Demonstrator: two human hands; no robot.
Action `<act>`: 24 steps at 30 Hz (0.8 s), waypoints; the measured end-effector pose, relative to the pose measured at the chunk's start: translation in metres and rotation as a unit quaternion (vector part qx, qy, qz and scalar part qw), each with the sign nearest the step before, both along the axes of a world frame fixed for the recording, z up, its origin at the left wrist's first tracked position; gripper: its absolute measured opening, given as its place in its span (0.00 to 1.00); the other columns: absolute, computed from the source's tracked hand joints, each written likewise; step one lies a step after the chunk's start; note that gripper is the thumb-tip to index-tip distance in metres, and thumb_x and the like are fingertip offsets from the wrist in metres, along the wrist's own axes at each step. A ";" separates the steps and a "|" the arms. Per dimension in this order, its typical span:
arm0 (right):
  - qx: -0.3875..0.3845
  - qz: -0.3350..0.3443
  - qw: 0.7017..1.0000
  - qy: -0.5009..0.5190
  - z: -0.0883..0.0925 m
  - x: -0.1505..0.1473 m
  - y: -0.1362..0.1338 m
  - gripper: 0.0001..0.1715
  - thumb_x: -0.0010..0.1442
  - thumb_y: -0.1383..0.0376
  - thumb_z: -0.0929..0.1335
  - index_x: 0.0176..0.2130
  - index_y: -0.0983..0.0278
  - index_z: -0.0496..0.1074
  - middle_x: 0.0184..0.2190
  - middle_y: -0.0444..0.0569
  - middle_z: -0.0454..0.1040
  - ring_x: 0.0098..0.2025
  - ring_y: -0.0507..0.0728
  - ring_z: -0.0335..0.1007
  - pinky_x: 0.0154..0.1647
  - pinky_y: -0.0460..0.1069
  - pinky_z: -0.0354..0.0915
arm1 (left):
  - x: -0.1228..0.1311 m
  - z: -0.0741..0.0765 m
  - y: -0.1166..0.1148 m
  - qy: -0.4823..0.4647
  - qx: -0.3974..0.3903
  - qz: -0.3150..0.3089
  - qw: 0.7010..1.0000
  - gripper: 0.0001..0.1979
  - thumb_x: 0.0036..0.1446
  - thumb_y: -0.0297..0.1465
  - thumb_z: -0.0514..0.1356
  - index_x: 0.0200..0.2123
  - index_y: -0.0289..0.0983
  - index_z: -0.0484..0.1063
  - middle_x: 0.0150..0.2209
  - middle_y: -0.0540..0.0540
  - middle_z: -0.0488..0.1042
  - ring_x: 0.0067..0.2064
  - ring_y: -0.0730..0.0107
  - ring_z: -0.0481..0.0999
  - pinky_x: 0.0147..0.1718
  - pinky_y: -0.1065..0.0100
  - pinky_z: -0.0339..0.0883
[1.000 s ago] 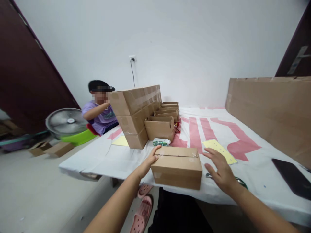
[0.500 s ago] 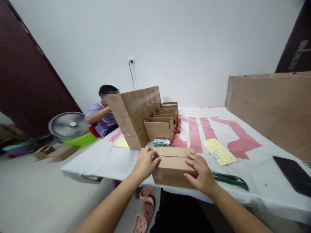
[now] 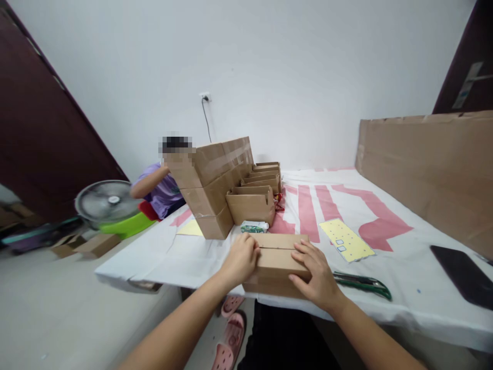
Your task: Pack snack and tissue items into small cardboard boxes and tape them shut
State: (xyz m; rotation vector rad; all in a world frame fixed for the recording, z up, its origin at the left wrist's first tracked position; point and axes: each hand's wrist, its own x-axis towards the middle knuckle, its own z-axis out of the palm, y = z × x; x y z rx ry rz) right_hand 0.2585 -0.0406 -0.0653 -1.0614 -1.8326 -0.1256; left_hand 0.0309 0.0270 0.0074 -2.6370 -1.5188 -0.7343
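Note:
A closed cardboard box [image 3: 277,259] lies at the table's near edge, its two top flaps meeting in a seam. My left hand [image 3: 243,257] is on the box's left end, fingers bent and bunched close together at the seam. At the right end my right hand [image 3: 314,272] grips the box, fingers over the top and thumb against the front side. A green utility knife [image 3: 364,285] lies just right of my right hand. Beyond the box sits a small green and white packet [image 3: 254,226].
Stacked cardboard boxes [image 3: 210,195] and a row of open boxes [image 3: 250,205] stand behind. A yellow dotted card [image 3: 346,240] and a black phone-like slab [image 3: 462,275] lie to the right, before a large cardboard panel [image 3: 423,164]. Another person [image 3: 162,192] sits at the left.
My left hand has shifted slightly right along the box top, its fingers more curled. My right hand keeps its place on the box. The view has moved a little.

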 end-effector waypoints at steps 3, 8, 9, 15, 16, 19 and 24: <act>0.001 0.001 1.000 -0.003 0.000 0.000 0.000 0.24 0.52 0.64 0.71 0.49 0.62 0.69 0.55 0.59 0.70 0.61 0.69 0.61 0.57 0.66 0.60 | 0.000 0.003 0.005 -0.071 0.030 0.000 0.997 0.08 0.59 0.26 0.49 0.33 0.37 0.67 0.37 0.43 0.69 0.39 0.62 0.70 0.41 0.60 0.66; -0.002 0.003 1.000 0.003 0.000 0.000 0.000 0.24 0.52 0.64 0.71 0.49 0.62 0.69 0.55 0.58 0.70 0.61 0.68 0.61 0.57 0.65 0.60 | -0.010 0.005 0.015 0.055 0.023 0.044 0.997 0.12 0.59 0.25 0.50 0.40 0.35 0.73 0.42 0.40 0.73 0.44 0.57 0.70 0.46 0.58 0.64; -0.002 0.003 1.000 0.005 0.000 0.000 0.000 0.24 0.52 0.64 0.71 0.49 0.62 0.69 0.54 0.58 0.70 0.61 0.68 0.61 0.57 0.65 0.60 | -0.011 0.005 0.014 0.091 0.029 0.039 0.995 0.13 0.60 0.25 0.50 0.39 0.35 0.74 0.41 0.40 0.74 0.43 0.57 0.70 0.45 0.58 0.64; 0.001 -0.001 1.000 -0.001 -0.001 -0.001 0.001 0.24 0.51 0.65 0.71 0.48 0.64 0.68 0.54 0.60 0.70 0.61 0.68 0.60 0.57 0.65 0.60 | -0.006 0.003 0.000 0.172 0.079 0.041 0.981 0.11 0.57 0.23 0.53 0.35 0.34 0.76 0.37 0.39 0.75 0.41 0.56 0.69 0.42 0.60 0.64; 0.001 -0.001 1.000 -0.002 -0.001 -0.001 0.001 0.24 0.51 0.65 0.71 0.48 0.64 0.68 0.54 0.60 0.70 0.61 0.68 0.60 0.57 0.65 0.60 | -0.005 0.004 0.000 0.172 0.083 0.045 0.981 0.11 0.57 0.23 0.53 0.34 0.35 0.76 0.37 0.39 0.75 0.40 0.56 0.69 0.41 0.60 0.64; -0.001 -0.001 1.000 -0.005 0.000 -0.001 0.000 0.24 0.51 0.65 0.71 0.48 0.63 0.68 0.54 0.59 0.70 0.61 0.68 0.60 0.57 0.65 0.60 | -0.003 0.003 0.004 0.162 0.095 0.062 0.980 0.11 0.58 0.23 0.52 0.31 0.35 0.75 0.34 0.39 0.74 0.39 0.57 0.70 0.40 0.60 0.64; -0.004 -0.003 1.000 0.001 0.000 -0.001 0.000 0.23 0.51 0.65 0.71 0.48 0.63 0.69 0.54 0.59 0.70 0.60 0.68 0.60 0.57 0.65 0.60 | -0.003 -0.001 0.014 0.135 0.099 0.063 0.984 0.11 0.59 0.25 0.51 0.31 0.35 0.73 0.34 0.40 0.73 0.40 0.58 0.72 0.42 0.61 0.66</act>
